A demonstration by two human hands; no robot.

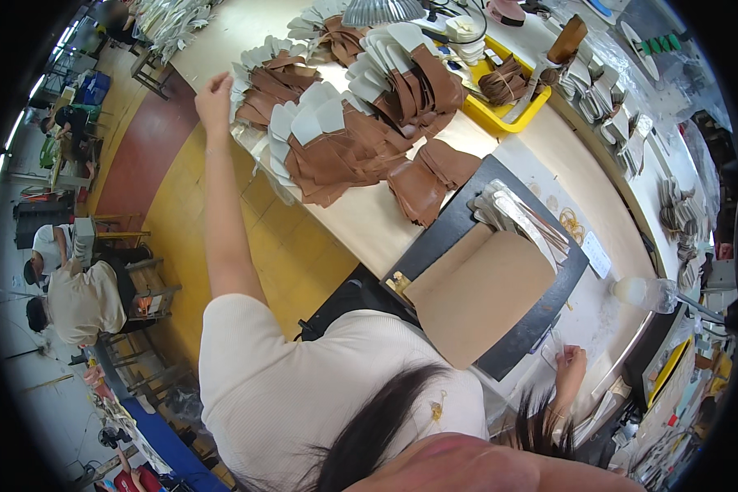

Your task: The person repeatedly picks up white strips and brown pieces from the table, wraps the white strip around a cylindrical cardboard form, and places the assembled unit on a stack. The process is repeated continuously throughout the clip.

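Stretched out to the far left, my left hand (214, 100) has its fingers bent together at the edge of a pile of brown leather pieces (283, 86) with pale grey-white ends. Whether anything is between those fingers is too small to make out. Low on the right, my right hand (570, 367) is closed in a pinch beside a small clear, whitish piece (551, 348); what it grips is unclear. Between my arms lies a tan sheet (484, 295) over a black board (504, 365). A bundle of pale strips (512, 213) rests on the board's far part.
More leather stacks (336, 152) cover the table's left part. A yellow tray (508, 123) holds a tied brown bundle (504, 79). A clear bottle (644, 293) stands at right, near a white card (596, 256). Other people (86, 303) sit at left.
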